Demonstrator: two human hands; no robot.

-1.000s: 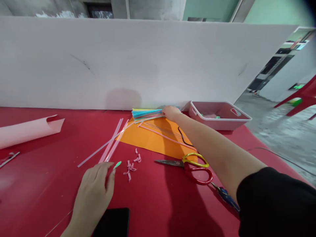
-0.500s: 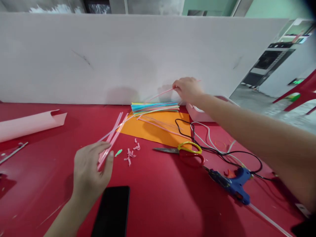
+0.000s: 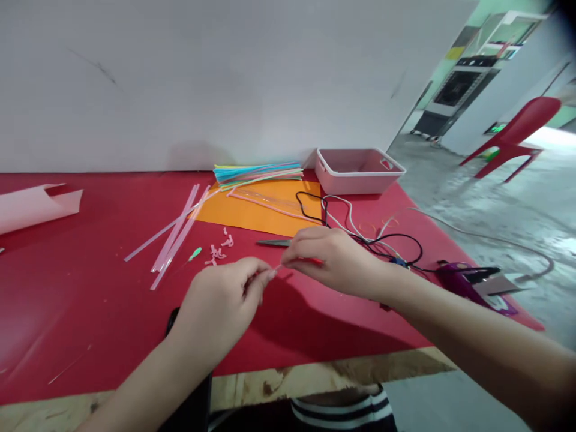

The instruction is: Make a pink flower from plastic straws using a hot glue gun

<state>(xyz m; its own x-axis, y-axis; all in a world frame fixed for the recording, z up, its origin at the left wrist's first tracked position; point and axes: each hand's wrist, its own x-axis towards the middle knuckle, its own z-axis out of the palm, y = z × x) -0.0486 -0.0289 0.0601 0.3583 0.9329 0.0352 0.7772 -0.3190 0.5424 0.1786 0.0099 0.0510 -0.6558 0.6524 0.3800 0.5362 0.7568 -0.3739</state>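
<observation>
Near the table's front, my left hand [image 3: 227, 294] pinches one end of a thin pink stick [image 3: 279, 267]. Close beside it on the right, my right hand [image 3: 321, 258] has its fingers closed on the same stick, most of which the fingers hide. Pink strips [image 3: 176, 231] lie crossed at the left, with small curled pink pieces [image 3: 216, 252] and a green piece [image 3: 195, 254] nearby. Behind my hands, colored sticks [image 3: 256, 174] rest by an orange sheet [image 3: 252, 210]. Scissors [image 3: 272, 243] are mostly hidden under my right hand.
A pink basket [image 3: 355, 182] stands at the back right. Black and white cables [image 3: 375, 242] run across the right side, near a purple tool [image 3: 468, 285]. Rolled pink paper [image 3: 31, 208] lies far left. A phone [image 3: 198, 396] is partly behind my left forearm.
My right hand has come from the back of the table down to my left hand, bringing the pink stick. My left hand has let go of the pink strips. The view has shifted.
</observation>
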